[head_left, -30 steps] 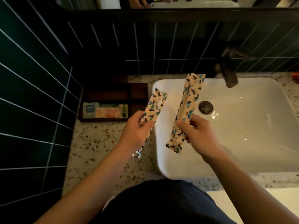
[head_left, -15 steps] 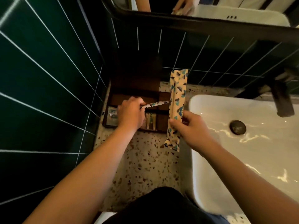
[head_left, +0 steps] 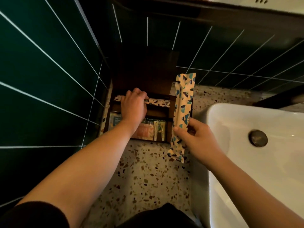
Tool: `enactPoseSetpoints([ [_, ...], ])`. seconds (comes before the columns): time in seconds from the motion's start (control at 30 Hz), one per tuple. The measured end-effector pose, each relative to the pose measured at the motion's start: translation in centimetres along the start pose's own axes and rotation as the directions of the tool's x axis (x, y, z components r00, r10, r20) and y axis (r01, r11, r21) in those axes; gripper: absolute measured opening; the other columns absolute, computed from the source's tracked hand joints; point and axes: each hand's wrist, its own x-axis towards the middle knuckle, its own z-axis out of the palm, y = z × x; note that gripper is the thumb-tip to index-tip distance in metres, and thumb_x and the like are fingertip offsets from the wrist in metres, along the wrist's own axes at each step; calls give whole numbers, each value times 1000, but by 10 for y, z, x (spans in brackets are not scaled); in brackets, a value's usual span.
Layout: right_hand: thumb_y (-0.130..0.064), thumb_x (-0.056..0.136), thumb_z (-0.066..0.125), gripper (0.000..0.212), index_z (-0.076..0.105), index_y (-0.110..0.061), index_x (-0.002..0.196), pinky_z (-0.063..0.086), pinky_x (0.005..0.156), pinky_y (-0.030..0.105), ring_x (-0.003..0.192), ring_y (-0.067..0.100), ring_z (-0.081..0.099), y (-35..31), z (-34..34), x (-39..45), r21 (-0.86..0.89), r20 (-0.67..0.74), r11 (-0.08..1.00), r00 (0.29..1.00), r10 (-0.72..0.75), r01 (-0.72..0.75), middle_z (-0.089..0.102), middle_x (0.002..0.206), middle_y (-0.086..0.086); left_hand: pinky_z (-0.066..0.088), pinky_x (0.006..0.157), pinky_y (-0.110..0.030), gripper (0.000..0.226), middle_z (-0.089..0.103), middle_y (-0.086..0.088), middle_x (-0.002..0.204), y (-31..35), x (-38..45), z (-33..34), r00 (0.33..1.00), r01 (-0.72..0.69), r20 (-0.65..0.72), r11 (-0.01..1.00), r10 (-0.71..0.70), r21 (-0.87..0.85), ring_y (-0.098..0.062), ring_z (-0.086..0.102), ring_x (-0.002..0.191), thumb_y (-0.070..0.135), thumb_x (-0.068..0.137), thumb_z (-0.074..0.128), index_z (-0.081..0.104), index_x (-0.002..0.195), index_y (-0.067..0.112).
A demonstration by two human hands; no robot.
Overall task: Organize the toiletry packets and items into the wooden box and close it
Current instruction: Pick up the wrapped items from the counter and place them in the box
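Fingers of the left hand (head_left: 134, 105) grip a long patterned paper packet (head_left: 158, 102) laid across the open dark wooden box (head_left: 171, 111); the right hand (head_left: 195, 139) pinches a second patterned packet (head_left: 182, 112) upright beside it.

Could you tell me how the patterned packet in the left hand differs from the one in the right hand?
The left hand's packet lies flat across the back compartment of the wooden box, while the right hand's packet stands upright, outside the box. The left hand hides much of its packet; the right hand leaves its packet mostly visible. Both share the same cream, blue-flecked wrapper.
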Motion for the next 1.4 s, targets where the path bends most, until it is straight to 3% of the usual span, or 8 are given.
enactPoseSetpoints([
  [0.3,-28,94,66,18,70,-24,111,55,70,25,80,-1,70,7,9,2,-16,1,999,999,42,-42,76,93,-11,49,87,-48,27,61,-8,110,-8,0,19,998,68,16,997,-68,-41,-33,60,102,4,83,69,71,107,17],
  [0.43,-26,93,66,16,71,-25,109,56,71,27,79,0,71,6,12,1,-8,2,999,999,41,-41,77,91,-12,48,95,-46,38,57,-8,126,1,-9,16,992,99,89,994,-94,-56,-30,58,115,20,89,67,65,127,20],
  [0.63,-26,92,67,18,71,-25,110,56,70,29,79,3,71,5,14,-1,-28,7,999,999,32,-32,77,92,-10,28,112,-49,52,39,-5,157,7,-30,16,975,124,191,991,-113,-49,-26,33,146,46,98,50,50,146,25],
  [0.93,-26,93,67,17,71,-26,109,61,82,43,86,10,73,-8,12,2,-70,10,998,1000,10,-10,77,96,-6,12,122,-52,66,15,-4,169,3,-35,20,951,66,301,998,-70,25,-21,12,155,59,101,29,29,157,24],
  [1.03,-31,92,68,16,71,-23,105,61,69,44,77,24,72,-18,11,13,-164,19,986,1000,8,-4,76,88,3,12,123,-51,59,26,-4,166,-3,-39,15,968,80,242,996,-66,-50,-21,16,154,54,102,35,39,153,25],
  [1.13,-35,89,70,27,66,-25,113,53,53,23,70,10,66,-29,11,32,-333,57,942,998,-16,34,68,88,-6,10,124,-51,54,33,-4,163,-12,-54,7,983,166,97,982,-157,-95,-23,17,154,48,101,42,45,149,24],
  [1.23,-35,87,72,29,63,-26,114,42,51,16,74,3,59,-38,15,59,-478,96,875,995,-32,74,62,91,-11,4,124,-51,59,28,-7,165,-27,-74,1,961,276,-8,956,-278,-99,-27,13,155,46,100,45,39,152,20],
  [1.4,-33,89,70,41,62,-22,127,54,74,34,98,20,63,-46,40,107,-630,174,767,985,-16,123,64,122,6,15,125,-48,81,15,-12,169,-48,-93,3,903,430,65,894,-425,-125,-30,14,155,50,99,49,14,160,10],
])
